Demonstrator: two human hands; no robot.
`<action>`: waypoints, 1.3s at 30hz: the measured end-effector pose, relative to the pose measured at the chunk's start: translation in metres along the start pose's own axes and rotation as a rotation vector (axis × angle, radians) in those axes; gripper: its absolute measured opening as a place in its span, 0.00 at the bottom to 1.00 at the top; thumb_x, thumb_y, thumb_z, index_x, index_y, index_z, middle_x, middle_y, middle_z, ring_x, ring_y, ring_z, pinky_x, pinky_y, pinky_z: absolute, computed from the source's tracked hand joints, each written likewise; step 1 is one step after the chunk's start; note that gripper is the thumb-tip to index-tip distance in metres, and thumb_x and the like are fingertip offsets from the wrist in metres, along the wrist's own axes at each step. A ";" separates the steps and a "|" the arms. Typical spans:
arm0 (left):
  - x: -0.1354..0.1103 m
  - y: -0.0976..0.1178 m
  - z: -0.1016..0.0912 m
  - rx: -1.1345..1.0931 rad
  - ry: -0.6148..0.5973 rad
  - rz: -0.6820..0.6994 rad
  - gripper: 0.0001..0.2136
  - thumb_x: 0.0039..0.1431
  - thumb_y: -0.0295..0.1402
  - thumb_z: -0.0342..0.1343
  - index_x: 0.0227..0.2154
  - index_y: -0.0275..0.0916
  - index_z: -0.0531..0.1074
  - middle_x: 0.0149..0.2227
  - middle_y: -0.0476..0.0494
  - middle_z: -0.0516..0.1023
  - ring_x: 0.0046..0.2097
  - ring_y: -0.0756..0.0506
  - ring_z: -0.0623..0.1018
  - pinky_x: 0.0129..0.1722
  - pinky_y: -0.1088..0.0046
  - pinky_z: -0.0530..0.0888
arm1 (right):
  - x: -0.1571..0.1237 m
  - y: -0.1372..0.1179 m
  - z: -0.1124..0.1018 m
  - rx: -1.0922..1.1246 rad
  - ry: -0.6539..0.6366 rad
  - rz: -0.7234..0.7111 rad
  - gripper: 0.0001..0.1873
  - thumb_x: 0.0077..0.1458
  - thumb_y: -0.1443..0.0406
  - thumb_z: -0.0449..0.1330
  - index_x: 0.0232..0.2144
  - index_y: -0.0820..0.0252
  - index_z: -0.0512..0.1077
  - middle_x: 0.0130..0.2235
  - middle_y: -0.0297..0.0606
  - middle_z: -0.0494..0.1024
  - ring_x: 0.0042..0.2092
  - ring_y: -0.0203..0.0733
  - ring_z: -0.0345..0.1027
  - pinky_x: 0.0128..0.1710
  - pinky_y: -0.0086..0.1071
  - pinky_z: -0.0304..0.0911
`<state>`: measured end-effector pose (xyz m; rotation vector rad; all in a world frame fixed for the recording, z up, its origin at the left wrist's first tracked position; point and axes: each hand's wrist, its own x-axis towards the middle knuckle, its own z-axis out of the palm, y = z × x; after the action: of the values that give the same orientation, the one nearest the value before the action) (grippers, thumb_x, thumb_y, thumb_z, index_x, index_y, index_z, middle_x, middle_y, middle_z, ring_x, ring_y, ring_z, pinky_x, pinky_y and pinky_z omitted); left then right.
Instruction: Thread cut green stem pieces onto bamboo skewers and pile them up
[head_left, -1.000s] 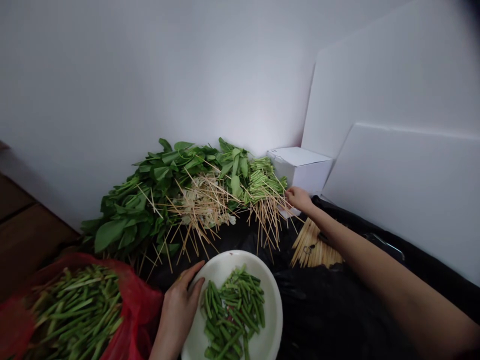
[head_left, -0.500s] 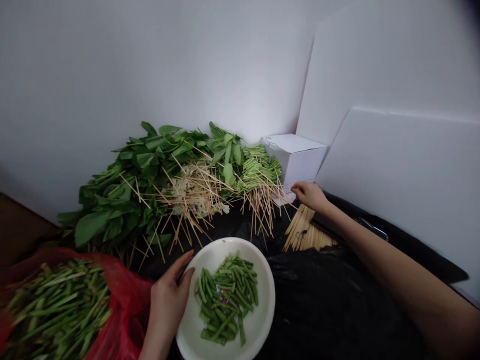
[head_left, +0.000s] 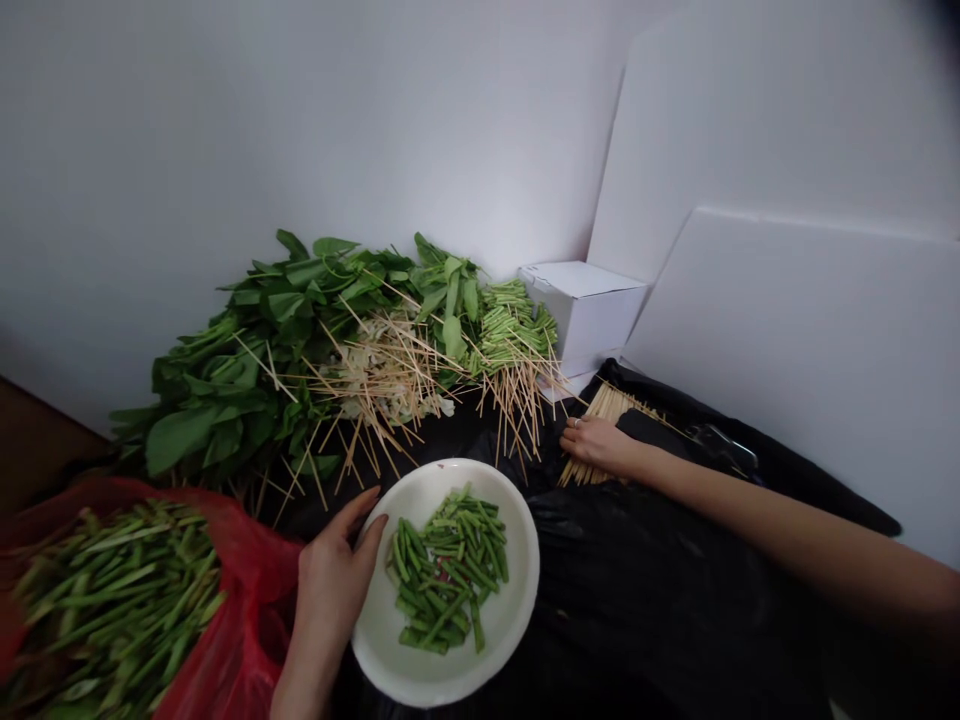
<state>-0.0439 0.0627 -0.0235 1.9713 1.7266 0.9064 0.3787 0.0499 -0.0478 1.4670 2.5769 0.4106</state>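
Note:
A white bowl (head_left: 517, 620) holds short cut green stalks (head_left: 450, 560). At its left rim is my left hand (head_left: 334, 580), thumb and fingers apart, touching or almost touching the edge. My right hand (head_left: 596, 445) is down on a bundle of bamboo skewers (head_left: 611, 402) right of the bowl. Its fingers are closed at the skewers' near ends, and how many they hold is hidden. Behind the bowl lie skewered green stalks (head_left: 514, 325) and skewered pale pieces (head_left: 382, 365), their bare sticks pointing toward me.
A red plastic bag (head_left: 255, 580) full of long green stalks (head_left: 127, 590) stands at the front left. Leafy greens (head_left: 217, 400) are heaped against the white wall. A white box (head_left: 592, 310) sits at the back right. Black plastic (head_left: 645, 590) covers the surface beside the bowl.
My right hand has come down from beside the white box onto the bamboo skewers. My left hand stays by the bowl's rim. The view has shifted slightly.

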 end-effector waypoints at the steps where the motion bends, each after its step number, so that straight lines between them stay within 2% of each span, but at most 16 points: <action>1: 0.000 0.000 0.000 0.000 0.003 0.002 0.22 0.52 0.44 0.54 0.48 0.39 0.76 0.43 0.39 0.83 0.45 0.37 0.81 0.46 0.61 0.76 | 0.000 0.000 0.000 -0.023 0.001 -0.032 0.10 0.62 0.72 0.50 0.34 0.65 0.71 0.34 0.44 0.74 0.39 0.43 0.64 0.36 0.34 0.53; 11: -0.005 0.006 0.000 0.001 0.030 0.100 0.20 0.56 0.40 0.52 0.47 0.36 0.77 0.44 0.38 0.83 0.43 0.39 0.82 0.48 0.62 0.76 | -0.003 0.006 -0.008 -0.144 0.068 -0.246 0.08 0.59 0.74 0.51 0.32 0.64 0.69 0.30 0.40 0.72 0.33 0.41 0.60 0.33 0.35 0.48; 15: -0.006 0.005 0.000 0.019 0.040 0.141 0.18 0.57 0.39 0.52 0.46 0.36 0.77 0.43 0.38 0.83 0.42 0.39 0.82 0.46 0.62 0.76 | -0.008 -0.003 -0.025 -0.142 0.137 -0.286 0.07 0.61 0.71 0.51 0.34 0.61 0.68 0.31 0.39 0.72 0.33 0.40 0.60 0.35 0.36 0.49; 19: -0.008 0.005 0.002 0.045 0.045 0.176 0.17 0.58 0.38 0.51 0.45 0.37 0.77 0.43 0.38 0.82 0.43 0.39 0.81 0.46 0.63 0.75 | -0.008 -0.035 -0.063 -0.071 0.266 -0.283 0.08 0.63 0.69 0.49 0.37 0.60 0.68 0.32 0.38 0.71 0.33 0.40 0.60 0.37 0.36 0.50; 23: -0.009 0.010 0.000 0.047 0.019 0.171 0.16 0.59 0.37 0.51 0.45 0.38 0.77 0.44 0.38 0.82 0.44 0.40 0.80 0.47 0.63 0.74 | 0.009 -0.077 -0.107 0.043 0.344 -0.278 0.13 0.64 0.69 0.45 0.41 0.60 0.69 0.34 0.38 0.72 0.33 0.38 0.62 0.38 0.35 0.53; 25: -0.009 0.012 -0.001 0.035 0.012 0.162 0.16 0.60 0.37 0.51 0.44 0.38 0.77 0.44 0.39 0.82 0.45 0.40 0.80 0.48 0.63 0.74 | 0.026 -0.098 -0.123 0.112 0.323 -0.266 0.14 0.65 0.67 0.44 0.44 0.59 0.68 0.34 0.38 0.73 0.31 0.37 0.62 0.32 0.33 0.53; 27: -0.010 0.014 -0.002 0.013 0.021 0.153 0.15 0.60 0.38 0.51 0.44 0.39 0.77 0.44 0.39 0.82 0.45 0.40 0.80 0.48 0.63 0.74 | 0.046 -0.116 -0.130 0.190 0.248 -0.211 0.12 0.64 0.66 0.47 0.45 0.58 0.68 0.35 0.37 0.74 0.29 0.37 0.64 0.27 0.30 0.51; 31: -0.011 0.015 -0.004 -0.022 0.048 0.160 0.14 0.60 0.38 0.52 0.43 0.39 0.78 0.43 0.39 0.82 0.45 0.40 0.80 0.48 0.63 0.74 | 0.088 -0.143 -0.122 0.261 0.107 -0.180 0.09 0.61 0.68 0.51 0.38 0.60 0.71 0.37 0.41 0.78 0.31 0.39 0.70 0.27 0.29 0.54; 33: -0.011 0.016 -0.004 -0.036 0.067 0.167 0.14 0.60 0.38 0.52 0.42 0.38 0.78 0.43 0.39 0.82 0.45 0.40 0.80 0.48 0.63 0.74 | 0.103 -0.152 -0.112 0.286 0.059 -0.190 0.10 0.62 0.64 0.52 0.36 0.62 0.73 0.37 0.44 0.79 0.34 0.42 0.72 0.29 0.30 0.58; 35: -0.011 0.016 -0.006 -0.054 0.090 0.165 0.14 0.60 0.38 0.52 0.41 0.38 0.78 0.42 0.39 0.82 0.45 0.40 0.80 0.48 0.63 0.74 | 0.113 -0.158 -0.103 0.297 0.036 -0.212 0.12 0.60 0.60 0.55 0.35 0.63 0.74 0.37 0.45 0.79 0.35 0.43 0.72 0.31 0.31 0.60; 39: -0.013 0.020 -0.010 -0.107 0.138 0.153 0.13 0.60 0.37 0.53 0.40 0.38 0.79 0.42 0.40 0.82 0.45 0.41 0.79 0.48 0.64 0.73 | 0.116 -0.154 -0.104 0.308 0.025 -0.243 0.09 0.58 0.64 0.56 0.33 0.62 0.76 0.37 0.42 0.79 0.35 0.41 0.72 0.32 0.30 0.59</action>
<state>-0.0365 0.0451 -0.0068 2.0331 1.5782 1.1879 0.1665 0.0579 0.0048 1.2084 2.8920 -0.0007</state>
